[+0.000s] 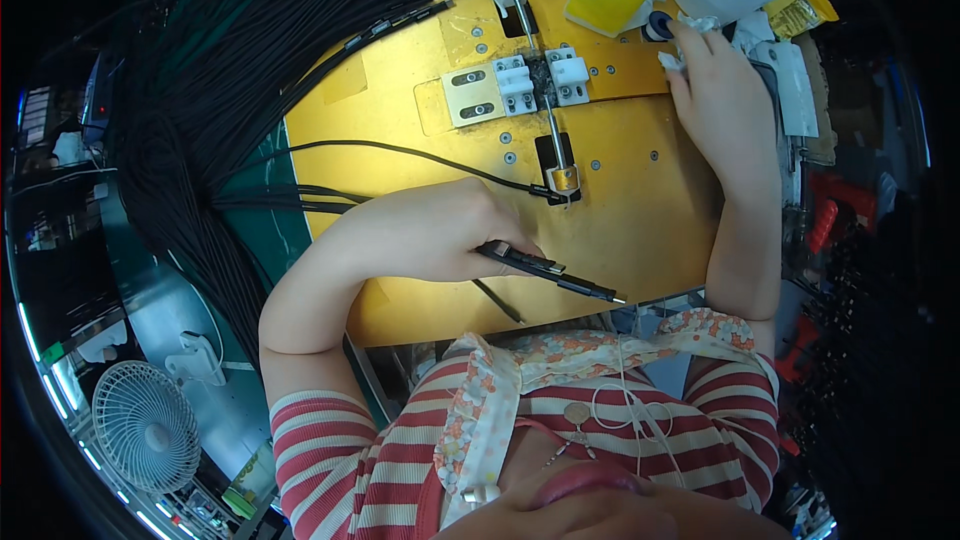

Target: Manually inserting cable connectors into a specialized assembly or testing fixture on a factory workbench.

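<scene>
At frame centre, the left hand grips a bundle of black cable ends whose connector tips jut right over the yellow work plate. At upper right, the right hand rests curled on crumpled white tissue. A mass of black cables fills the upper left.

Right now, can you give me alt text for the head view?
The person's left hand holds black cable connectors over a yellow work plate, while the right hand reaches to white tissue at the plate's far edge. A metal fixture sits mid-plate, and a bundle of black cables fans out to the left.
</scene>
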`<action>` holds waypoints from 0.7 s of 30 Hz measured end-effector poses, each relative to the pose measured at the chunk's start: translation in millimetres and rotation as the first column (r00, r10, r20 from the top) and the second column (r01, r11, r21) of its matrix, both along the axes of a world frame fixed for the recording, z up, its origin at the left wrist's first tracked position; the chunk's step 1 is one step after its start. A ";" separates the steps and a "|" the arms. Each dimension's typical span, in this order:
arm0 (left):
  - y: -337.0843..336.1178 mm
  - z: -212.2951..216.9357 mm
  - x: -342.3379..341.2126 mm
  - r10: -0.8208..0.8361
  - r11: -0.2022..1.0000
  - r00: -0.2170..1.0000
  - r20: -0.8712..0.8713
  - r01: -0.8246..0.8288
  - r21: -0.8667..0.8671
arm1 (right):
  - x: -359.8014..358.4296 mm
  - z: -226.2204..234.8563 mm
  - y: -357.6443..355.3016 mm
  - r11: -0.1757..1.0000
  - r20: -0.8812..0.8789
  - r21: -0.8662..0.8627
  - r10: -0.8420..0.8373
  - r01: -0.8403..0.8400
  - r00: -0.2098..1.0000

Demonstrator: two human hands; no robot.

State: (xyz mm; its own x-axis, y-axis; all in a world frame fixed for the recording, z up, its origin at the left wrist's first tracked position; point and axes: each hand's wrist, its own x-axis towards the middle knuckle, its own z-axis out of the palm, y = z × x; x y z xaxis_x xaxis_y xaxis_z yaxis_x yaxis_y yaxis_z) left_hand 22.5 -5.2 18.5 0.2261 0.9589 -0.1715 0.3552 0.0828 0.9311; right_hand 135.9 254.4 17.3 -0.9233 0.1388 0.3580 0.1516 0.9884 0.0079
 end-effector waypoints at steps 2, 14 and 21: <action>2.6 5.8 0.4 -0.022 0.999 1.000 -0.003 0.022 -0.029 | 1.4 -5.8 -0.2 0.969 0.296 0.144 -0.235 0.200 0.926; 1.9 8.3 -0.9 -0.007 1.000 0.998 -0.064 0.007 0.000 | -47.1 -12.9 -27.5 0.752 -0.171 -0.620 0.151 -0.225 0.974; 1.0 12.4 -2.3 0.073 0.995 0.987 -0.145 -0.083 -0.057 | -68.8 -6.7 -48.5 0.763 0.084 -0.645 0.016 0.042 0.996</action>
State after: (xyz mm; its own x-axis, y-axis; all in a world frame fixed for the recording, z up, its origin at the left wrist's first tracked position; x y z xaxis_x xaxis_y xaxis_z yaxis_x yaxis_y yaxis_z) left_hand 20.1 -4.2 30.9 0.1199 0.9588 -0.2574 0.4744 0.1724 0.8632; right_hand 67.1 205.9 10.6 -0.9406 0.3228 0.1052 0.1922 0.7618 -0.6186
